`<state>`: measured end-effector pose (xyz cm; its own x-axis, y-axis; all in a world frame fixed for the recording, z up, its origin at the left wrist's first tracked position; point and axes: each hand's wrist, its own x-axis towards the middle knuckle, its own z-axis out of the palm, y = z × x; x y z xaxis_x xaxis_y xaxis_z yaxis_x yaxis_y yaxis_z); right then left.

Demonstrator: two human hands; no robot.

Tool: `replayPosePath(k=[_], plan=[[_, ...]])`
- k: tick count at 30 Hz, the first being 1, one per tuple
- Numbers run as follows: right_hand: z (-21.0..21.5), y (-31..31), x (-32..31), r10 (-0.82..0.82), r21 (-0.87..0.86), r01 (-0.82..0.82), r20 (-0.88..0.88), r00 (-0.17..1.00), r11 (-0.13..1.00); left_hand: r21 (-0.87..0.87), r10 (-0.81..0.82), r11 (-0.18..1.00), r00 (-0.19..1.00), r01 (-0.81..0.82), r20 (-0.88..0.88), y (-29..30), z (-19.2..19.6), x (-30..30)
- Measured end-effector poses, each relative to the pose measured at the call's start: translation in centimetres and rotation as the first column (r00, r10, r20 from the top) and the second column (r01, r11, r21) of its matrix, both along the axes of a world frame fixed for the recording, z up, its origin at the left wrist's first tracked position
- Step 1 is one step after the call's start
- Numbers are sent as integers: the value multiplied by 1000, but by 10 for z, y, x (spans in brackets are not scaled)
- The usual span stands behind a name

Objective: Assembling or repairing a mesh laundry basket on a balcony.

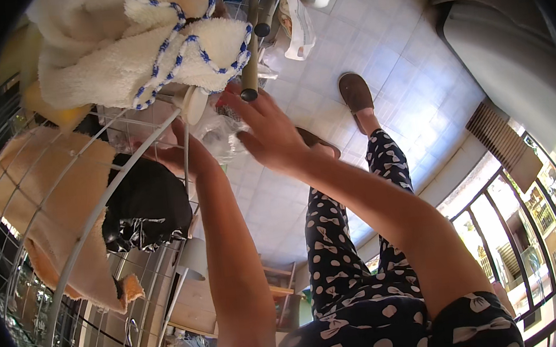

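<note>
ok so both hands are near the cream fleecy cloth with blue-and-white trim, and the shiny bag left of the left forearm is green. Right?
Bag colour's off: the shiny bag left of the left forearm is black, not green, per the head view. Rest stands: left hand and right hand are near the cream fleecy cloth with blue-and-white trim.

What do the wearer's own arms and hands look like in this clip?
The left hand and right hand show no gloves; the forearms are bare, with no watch or bracelet visible. The right sleeve is short and dark, patterned with white dots and bows.
</note>
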<state>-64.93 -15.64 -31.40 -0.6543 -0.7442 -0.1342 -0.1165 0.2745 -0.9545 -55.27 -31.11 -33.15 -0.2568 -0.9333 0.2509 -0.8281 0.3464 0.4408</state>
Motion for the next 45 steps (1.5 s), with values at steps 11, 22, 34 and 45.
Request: replayPosePath(k=[11,22,34,45], plan=[[64,174,71,62,297,-135,243,968,945,304,-137,948,984,96,117,110,71,16],[115,230,55,331,396,-406,247,911,824,947,-483,157,858,282,-176,217,164,68],[254,255,-72,713,404,-761,298,634,507,877,-395,220,861,427,-320,247,324,19],[232,279,-123,676,573,-644,199,710,508,846,-316,389,916,364,-248,246,349,41]])
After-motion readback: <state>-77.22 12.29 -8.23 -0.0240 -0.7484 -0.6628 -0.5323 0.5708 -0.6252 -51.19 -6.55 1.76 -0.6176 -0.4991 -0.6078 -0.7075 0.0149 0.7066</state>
